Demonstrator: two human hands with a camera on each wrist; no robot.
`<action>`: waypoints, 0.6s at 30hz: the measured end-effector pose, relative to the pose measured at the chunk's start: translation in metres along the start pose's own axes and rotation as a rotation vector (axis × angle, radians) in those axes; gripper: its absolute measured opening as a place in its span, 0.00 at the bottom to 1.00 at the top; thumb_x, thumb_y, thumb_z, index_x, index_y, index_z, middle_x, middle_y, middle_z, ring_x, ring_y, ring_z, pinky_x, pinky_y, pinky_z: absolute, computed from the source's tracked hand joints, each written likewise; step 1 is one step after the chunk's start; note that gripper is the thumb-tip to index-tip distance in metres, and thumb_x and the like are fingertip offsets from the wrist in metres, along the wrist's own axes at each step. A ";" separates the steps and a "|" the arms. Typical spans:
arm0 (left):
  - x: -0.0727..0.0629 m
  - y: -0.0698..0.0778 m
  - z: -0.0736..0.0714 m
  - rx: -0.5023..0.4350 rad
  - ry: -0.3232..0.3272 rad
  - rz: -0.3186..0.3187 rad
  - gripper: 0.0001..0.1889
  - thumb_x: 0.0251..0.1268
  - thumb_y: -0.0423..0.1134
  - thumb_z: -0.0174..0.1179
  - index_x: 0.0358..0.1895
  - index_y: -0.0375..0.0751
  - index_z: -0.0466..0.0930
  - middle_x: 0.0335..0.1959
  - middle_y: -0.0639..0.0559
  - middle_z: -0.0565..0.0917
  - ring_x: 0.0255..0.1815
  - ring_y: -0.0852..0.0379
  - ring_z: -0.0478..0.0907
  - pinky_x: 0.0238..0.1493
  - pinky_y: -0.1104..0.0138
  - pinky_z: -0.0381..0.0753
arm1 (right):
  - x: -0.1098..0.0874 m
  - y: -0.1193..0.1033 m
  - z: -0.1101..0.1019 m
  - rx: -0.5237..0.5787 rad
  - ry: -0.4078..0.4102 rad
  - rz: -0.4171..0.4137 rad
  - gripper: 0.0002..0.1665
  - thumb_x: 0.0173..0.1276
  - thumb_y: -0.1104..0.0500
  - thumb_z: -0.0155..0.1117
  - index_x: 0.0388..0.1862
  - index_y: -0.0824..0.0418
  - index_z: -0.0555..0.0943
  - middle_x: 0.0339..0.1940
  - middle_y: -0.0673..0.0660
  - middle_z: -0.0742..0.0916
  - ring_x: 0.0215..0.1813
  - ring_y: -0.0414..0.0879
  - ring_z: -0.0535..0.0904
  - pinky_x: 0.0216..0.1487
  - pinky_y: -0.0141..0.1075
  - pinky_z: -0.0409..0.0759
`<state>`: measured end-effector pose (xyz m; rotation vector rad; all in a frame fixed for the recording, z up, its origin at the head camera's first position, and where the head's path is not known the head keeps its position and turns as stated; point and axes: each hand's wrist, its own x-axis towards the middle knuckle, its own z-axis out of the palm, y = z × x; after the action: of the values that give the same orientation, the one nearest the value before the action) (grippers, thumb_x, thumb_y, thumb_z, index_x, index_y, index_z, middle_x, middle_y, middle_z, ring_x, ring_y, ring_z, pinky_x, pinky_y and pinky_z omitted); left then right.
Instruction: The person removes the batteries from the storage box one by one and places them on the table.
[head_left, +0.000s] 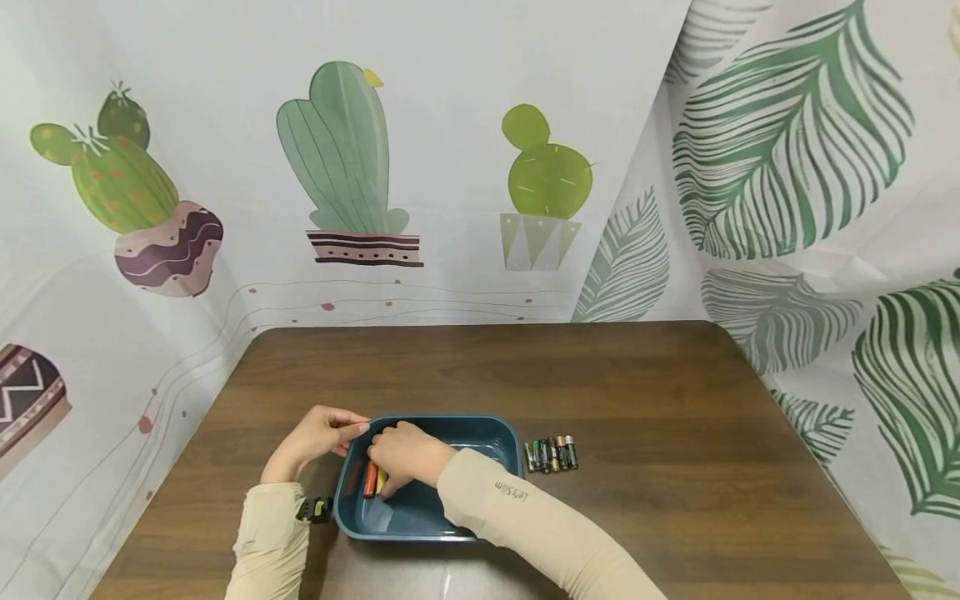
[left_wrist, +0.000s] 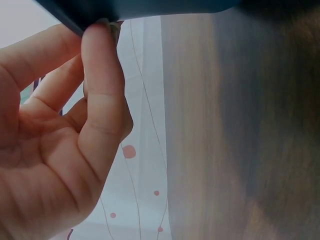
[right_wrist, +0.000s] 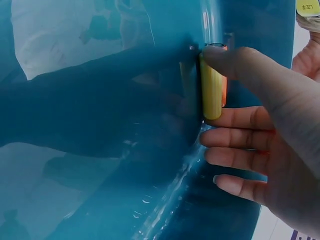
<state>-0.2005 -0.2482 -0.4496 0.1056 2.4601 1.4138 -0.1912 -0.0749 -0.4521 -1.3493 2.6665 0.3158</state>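
A dark teal rectangular plastic bin (head_left: 427,537) sits near the front of the table. At its far left corner, my left hand (head_left: 318,433) pinches the rim between thumb and fingers; the left wrist view shows those fingertips against the bin's edge. My right hand (head_left: 408,454) reaches inside, at the left end. Its thumb and index finger span the two ends of a yellow battery (right_wrist: 212,92), while the other fingers extend beside it. An orange battery (head_left: 371,479) lies right alongside the yellow one, partly hidden behind it in the right wrist view.
Several batteries (head_left: 551,454) stand in a row on the brown wooden table (head_left: 637,392), just right of the bin. A black strap with a device (head_left: 315,510) is at the left wrist. Behind the table hangs a cloth (head_left: 457,167) printed with cacti and leaves.
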 end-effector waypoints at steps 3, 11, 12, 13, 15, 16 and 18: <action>0.000 0.000 0.000 -0.003 0.006 -0.001 0.14 0.65 0.36 0.63 0.47 0.27 0.83 0.33 0.45 0.85 0.26 0.54 0.79 0.31 0.61 0.83 | -0.002 0.001 -0.002 0.005 -0.012 0.000 0.30 0.53 0.33 0.71 0.50 0.48 0.82 0.45 0.44 0.83 0.47 0.38 0.76 0.49 0.31 0.73; 0.001 -0.001 -0.001 0.008 0.019 -0.011 0.14 0.65 0.36 0.63 0.47 0.29 0.83 0.33 0.47 0.85 0.26 0.54 0.79 0.31 0.61 0.83 | -0.009 0.006 -0.008 0.006 -0.042 0.000 0.27 0.55 0.35 0.70 0.49 0.47 0.82 0.44 0.44 0.82 0.47 0.39 0.75 0.52 0.33 0.74; 0.001 -0.001 -0.001 0.011 0.018 -0.008 0.14 0.65 0.37 0.62 0.47 0.29 0.83 0.33 0.47 0.85 0.26 0.54 0.79 0.32 0.60 0.83 | -0.010 0.007 -0.008 0.009 -0.043 -0.001 0.27 0.55 0.35 0.70 0.49 0.47 0.82 0.44 0.44 0.82 0.47 0.39 0.75 0.52 0.33 0.73; 0.001 -0.001 -0.001 0.011 0.017 -0.007 0.14 0.65 0.37 0.63 0.47 0.29 0.83 0.33 0.47 0.85 0.26 0.54 0.79 0.32 0.60 0.83 | -0.011 0.007 -0.009 0.007 -0.042 -0.003 0.27 0.55 0.35 0.70 0.49 0.48 0.82 0.44 0.44 0.82 0.46 0.39 0.75 0.51 0.33 0.73; 0.001 -0.002 -0.001 0.012 0.017 -0.007 0.14 0.65 0.37 0.63 0.47 0.29 0.84 0.32 0.48 0.84 0.27 0.54 0.79 0.32 0.60 0.83 | -0.013 0.008 -0.010 0.004 -0.043 -0.004 0.28 0.54 0.35 0.70 0.49 0.48 0.82 0.44 0.44 0.82 0.46 0.39 0.75 0.51 0.32 0.73; 0.001 -0.002 -0.001 0.014 0.016 -0.006 0.14 0.65 0.37 0.63 0.47 0.29 0.84 0.32 0.48 0.84 0.27 0.54 0.79 0.32 0.60 0.83 | -0.014 0.008 -0.010 0.005 -0.041 -0.004 0.28 0.54 0.35 0.70 0.49 0.48 0.82 0.43 0.44 0.82 0.46 0.39 0.75 0.50 0.32 0.73; 0.001 -0.002 0.000 0.017 0.016 -0.006 0.14 0.65 0.37 0.63 0.47 0.29 0.84 0.32 0.49 0.84 0.26 0.54 0.78 0.32 0.60 0.83 | -0.016 0.009 -0.011 0.007 -0.036 -0.005 0.28 0.54 0.35 0.71 0.49 0.48 0.82 0.42 0.43 0.82 0.46 0.38 0.75 0.49 0.31 0.73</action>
<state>-0.2017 -0.2495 -0.4517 0.0912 2.4839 1.3969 -0.1887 -0.0599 -0.4370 -1.3356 2.6320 0.3273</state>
